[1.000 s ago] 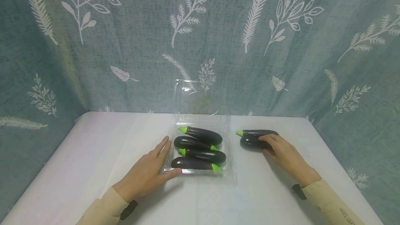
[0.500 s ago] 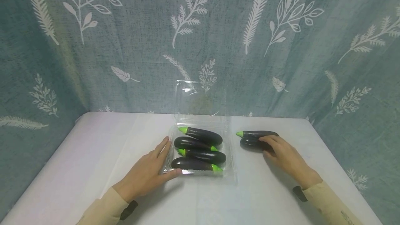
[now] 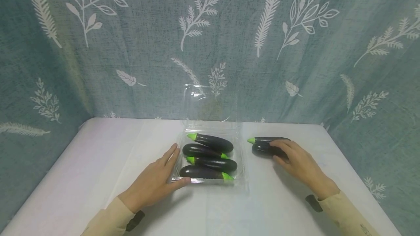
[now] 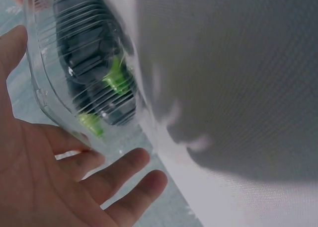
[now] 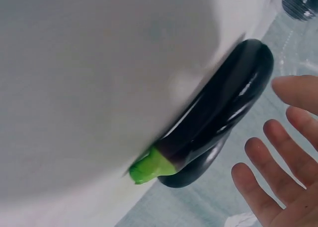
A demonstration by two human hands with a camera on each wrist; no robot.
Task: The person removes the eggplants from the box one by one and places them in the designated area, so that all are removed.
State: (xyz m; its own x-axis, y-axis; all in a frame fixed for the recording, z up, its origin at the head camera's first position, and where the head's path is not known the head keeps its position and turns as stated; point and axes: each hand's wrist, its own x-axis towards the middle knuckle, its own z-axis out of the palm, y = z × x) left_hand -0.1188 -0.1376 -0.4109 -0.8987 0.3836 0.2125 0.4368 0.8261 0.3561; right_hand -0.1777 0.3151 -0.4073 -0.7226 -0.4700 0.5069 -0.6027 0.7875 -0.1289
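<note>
My left hand (image 3: 152, 183) lies along the left side of a clear plastic clamshell box (image 3: 243, 170), fingers spread and thumb at its front edge. In the left wrist view, the fingers (image 4: 115, 176) are extended beside the box wall (image 4: 39, 93). Several dark eggplants (image 3: 213, 164) with green stem ends lie crosswise inside. To the right of the box, two loose eggplants rest side by side, a rear one (image 3: 267, 139) and a front one (image 3: 261, 149). Over their right ends hovers my right hand (image 3: 300, 165). The right wrist view shows its fingers (image 5: 278, 165) extended, apart from the eggplant (image 5: 213, 108).
The box's clear lid (image 3: 210, 105) stands raised at the back, against a grey-green curtain (image 3: 147, 46) with white leaf prints. A white cloth (image 3: 108, 163) covers the table, and the curtain also borders its left and right sides.
My right hand has shifted slightly left over the loose eggplants. The left hand, the box and the eggplants stay where they were.
</note>
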